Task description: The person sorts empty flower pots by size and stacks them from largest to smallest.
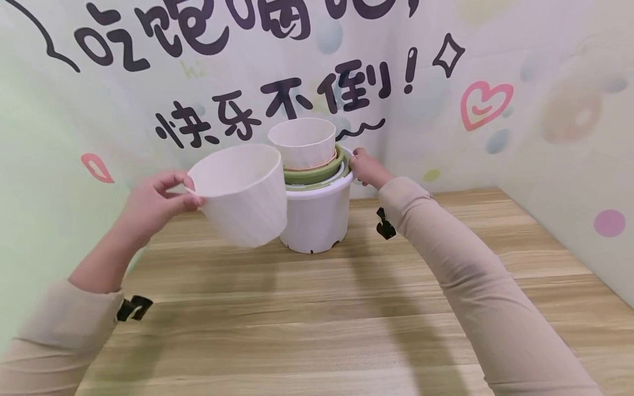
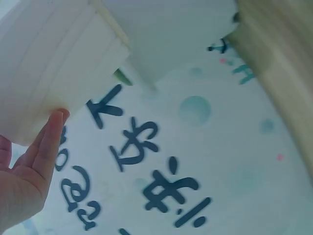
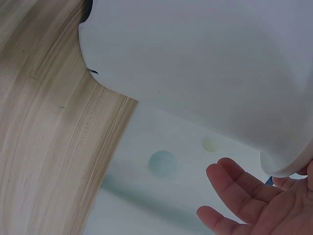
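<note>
Above the table, my left hand point(image 1: 148, 206) pinches the rim of a white ribbed flowerpot point(image 1: 242, 206) between thumb and fingers. The pot is tilted, its mouth facing up. In the left wrist view, fingers point(image 2: 48, 149) lie against its ribbed side. My right hand point(image 1: 369, 168) grips the far-right rim of a large white flowerpot point(image 1: 319, 220) standing on the table; in the right wrist view, some fingers point(image 3: 234, 191) extend beyond the rim. Nested inside are green pots point(image 1: 312, 177), an orange-rimmed pot point(image 1: 322, 165) and a smaller white pot point(image 1: 304, 157) on top. Their lower parts are hidden.
The wood-grain table point(image 1: 297, 330) meets a printed cloth wall point(image 1: 421, 137) behind the stack, with more wall at both sides. Black clips hang by the left cuff point(image 1: 94, 302) and right cuff point(image 1: 403, 198).
</note>
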Demonstrator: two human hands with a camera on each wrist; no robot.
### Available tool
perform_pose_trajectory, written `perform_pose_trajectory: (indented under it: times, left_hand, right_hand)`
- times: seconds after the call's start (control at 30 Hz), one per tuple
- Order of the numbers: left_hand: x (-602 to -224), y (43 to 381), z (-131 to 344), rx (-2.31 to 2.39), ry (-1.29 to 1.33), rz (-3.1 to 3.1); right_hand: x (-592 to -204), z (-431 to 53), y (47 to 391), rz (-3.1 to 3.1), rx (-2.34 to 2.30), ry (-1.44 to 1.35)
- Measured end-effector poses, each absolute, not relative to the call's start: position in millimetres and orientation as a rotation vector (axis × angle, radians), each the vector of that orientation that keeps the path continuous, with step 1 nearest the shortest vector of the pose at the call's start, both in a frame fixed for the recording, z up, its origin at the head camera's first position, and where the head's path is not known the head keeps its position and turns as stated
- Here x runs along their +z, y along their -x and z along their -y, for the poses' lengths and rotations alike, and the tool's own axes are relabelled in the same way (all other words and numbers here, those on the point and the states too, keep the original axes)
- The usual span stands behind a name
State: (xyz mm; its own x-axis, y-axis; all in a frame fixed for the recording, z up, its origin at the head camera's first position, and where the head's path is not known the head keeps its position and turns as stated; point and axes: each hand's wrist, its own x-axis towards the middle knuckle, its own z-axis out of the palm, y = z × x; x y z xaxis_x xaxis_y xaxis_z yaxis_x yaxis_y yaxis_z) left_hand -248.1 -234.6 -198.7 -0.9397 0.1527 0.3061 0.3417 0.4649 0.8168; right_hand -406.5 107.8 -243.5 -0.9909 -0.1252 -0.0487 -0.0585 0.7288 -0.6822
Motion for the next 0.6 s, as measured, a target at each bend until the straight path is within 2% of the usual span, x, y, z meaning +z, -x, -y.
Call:
perform_pose_trajectory:
  times: [0.33, 0.6]
  left_hand:
    - [-141, 258, 196, -1.133, 0.347, 2.462]
    - [-107, 265, 170, -1.107, 0.361, 2.310]
  right_hand:
    - [-244, -109, 407, -2.836, -1.109, 0.139]
    - [-243, -109, 407, -2.818, -1.137, 0.132]
